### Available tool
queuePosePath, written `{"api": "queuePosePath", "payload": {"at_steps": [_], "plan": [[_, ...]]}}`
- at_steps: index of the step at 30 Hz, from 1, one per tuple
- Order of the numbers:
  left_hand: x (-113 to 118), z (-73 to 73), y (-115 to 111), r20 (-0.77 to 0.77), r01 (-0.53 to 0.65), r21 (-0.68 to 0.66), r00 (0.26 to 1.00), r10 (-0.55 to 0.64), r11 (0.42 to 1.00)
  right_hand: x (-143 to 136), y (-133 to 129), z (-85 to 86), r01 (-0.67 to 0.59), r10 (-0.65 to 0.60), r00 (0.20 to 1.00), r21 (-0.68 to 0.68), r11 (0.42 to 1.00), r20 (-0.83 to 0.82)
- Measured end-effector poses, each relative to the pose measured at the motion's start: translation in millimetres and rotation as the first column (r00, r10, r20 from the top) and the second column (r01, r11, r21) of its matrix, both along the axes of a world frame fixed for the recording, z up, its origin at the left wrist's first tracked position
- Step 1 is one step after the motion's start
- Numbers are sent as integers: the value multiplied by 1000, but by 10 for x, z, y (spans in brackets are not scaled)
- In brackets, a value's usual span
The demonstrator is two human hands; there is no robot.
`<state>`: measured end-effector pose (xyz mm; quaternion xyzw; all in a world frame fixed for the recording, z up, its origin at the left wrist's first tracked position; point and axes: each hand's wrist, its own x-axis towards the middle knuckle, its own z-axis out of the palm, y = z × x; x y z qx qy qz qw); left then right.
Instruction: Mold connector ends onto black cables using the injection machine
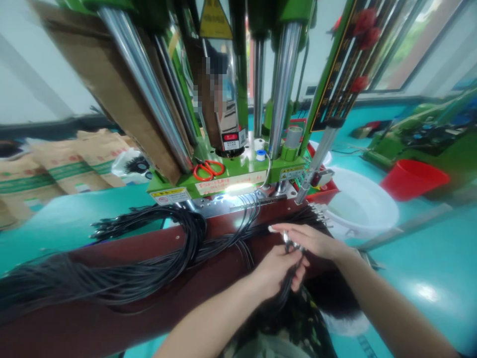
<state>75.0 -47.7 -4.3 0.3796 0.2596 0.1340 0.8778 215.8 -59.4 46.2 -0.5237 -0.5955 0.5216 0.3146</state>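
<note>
My left hand (278, 268) is wrapped round a bunch of black cables (285, 288) near the front edge of the brown bench. Shiny metal ends (286, 236) stick up from the bunch. Over them lies my right hand (309, 238), its fingers stretched out to the left and touching the ends. A long bundle of black cables (149, 271) runs across the bench to the left. Several thin cables (250, 214) lead from the lit metal plate of the green machine (238, 179) down to the bundle.
Orange-handled scissors (208, 170) lie on the machine's ledge. A brown bench (149, 323) spans the front. Right of the machine are a white tub (380, 204) and a red bucket (413, 179). Paper sacks (63, 164) stand at the left. A metal post (320, 159) rises beside the machine.
</note>
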Motion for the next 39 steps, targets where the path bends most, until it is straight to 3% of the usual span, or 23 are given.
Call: {"api": "queuePosePath", "payload": {"at_steps": [2, 6, 8, 10, 12, 14, 16, 19, 23, 26, 30, 32, 34, 36, 39], "plan": [[46, -17, 5, -2, -5, -14, 1000, 5, 1000, 13, -30, -42, -31, 30, 999, -64, 997, -13], [111, -69, 51, -28, -42, -71, 999, 40, 997, 58, 36, -117, -85, 88, 995, -69, 994, 44], [124, -94, 117, -18, -137, -87, 991, 136, 987, 101, 190, -162, -109, 112, 988, -34, 993, 104], [121, -121, 209, 8, -276, -88, 961, 278, 957, 160, 427, -229, -50, 19, 964, 112, 992, 265], [107, -157, 303, 30, -382, -81, 922, 386, 920, 220, 703, -330, 16, -183, 838, 311, 950, 515], [93, -204, 374, 33, -417, -71, 907, 420, 906, 262, 949, -451, -10, -289, 660, 392, 920, 694], [87, -256, 409, 20, -413, -59, 910, 415, 909, 274, 1113, -558, -47, -283, 578, 378, 925, 765], [98, -319, 405, 4, -390, -34, 921, 390, 920, 258, 1197, -622, -78, -246, 549, 342, 937, 799], [113, -340, 357, -12, -355, 5, 935, 355, 935, 258, 1120, -510, -144, -95, 589, 220, 965, 803], [106, -324, 325, -25, -353, 23, 935, 354, 935, 303, 924, -393, -145, -13, 668, 147, 978, 744], [101, -311, 300, -32, -353, 58, 934, 356, 934, 331, 439, -364, -13, -27, 776, 59, 998, 630], [112, -305, 284, -50, -343, 81, 936, 348, 936, 292, 173, -413, 136, -116, 889, -13, 991, 444], [134, -291, 259, -69, -322, 114, 941, 331, 940, 216, -41, -483, 315, -305, 947, -111, 942, 97], [163, -272, 227, -95, -294, 164, 945, 312, 942, 123, -177, -548, 443, -488, 842, -223, 869, -228], [204, -248, 185, -149, -255, 286, 941, 305, 924, 13, -255, -615, 521, -594, 710, -285, 804, -379]]}}
